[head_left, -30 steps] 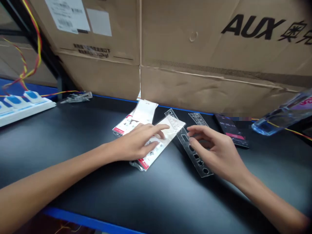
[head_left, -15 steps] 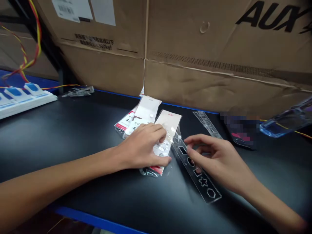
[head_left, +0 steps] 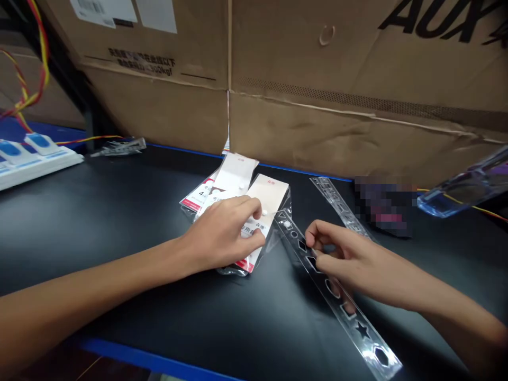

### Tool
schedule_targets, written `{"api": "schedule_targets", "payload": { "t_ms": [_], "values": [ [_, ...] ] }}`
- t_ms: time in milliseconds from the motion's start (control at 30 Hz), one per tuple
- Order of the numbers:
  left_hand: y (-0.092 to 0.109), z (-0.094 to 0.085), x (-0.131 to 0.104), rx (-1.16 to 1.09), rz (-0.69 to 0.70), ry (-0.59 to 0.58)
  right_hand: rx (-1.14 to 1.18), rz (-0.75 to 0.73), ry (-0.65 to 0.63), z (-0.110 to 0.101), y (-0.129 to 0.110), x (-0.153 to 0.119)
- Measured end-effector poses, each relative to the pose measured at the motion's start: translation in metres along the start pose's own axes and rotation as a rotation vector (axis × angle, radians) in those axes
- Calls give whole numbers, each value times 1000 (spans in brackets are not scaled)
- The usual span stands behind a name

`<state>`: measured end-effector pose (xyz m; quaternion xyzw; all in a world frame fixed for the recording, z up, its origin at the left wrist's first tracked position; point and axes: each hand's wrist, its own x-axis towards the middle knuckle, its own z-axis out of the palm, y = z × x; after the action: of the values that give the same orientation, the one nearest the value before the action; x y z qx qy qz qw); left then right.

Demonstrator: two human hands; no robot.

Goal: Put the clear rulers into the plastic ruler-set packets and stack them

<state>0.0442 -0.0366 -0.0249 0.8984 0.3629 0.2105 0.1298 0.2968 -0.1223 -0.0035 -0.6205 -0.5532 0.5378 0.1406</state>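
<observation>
The right hand has pulled the clear ruler out toward 5 o'clock, fingers pinching it. The left hand presses flat, fingers spread, on the packet.

table: black top, blue edge
stencil ruler: clear, shape cutouts
packets: white card, red strip
boxes: brown cardboard, black print
wires: red and yellow

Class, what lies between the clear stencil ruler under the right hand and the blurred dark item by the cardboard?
A second clear stencil ruler, seen in the head view.
</observation>
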Motion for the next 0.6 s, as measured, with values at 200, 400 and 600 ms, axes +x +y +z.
{"api": "schedule_targets", "payload": {
  "t_ms": [200,400,600],
  "values": [
    [2,-1,0,-1,34,40,17,-18,-56,-3,1,-1],
    [6,0,-5,-99,107,74,234,-253,131,5,-8,11],
    [11,2,-8,-139,93,81,-66,-541,234,15,-12,4]
  ]
}}
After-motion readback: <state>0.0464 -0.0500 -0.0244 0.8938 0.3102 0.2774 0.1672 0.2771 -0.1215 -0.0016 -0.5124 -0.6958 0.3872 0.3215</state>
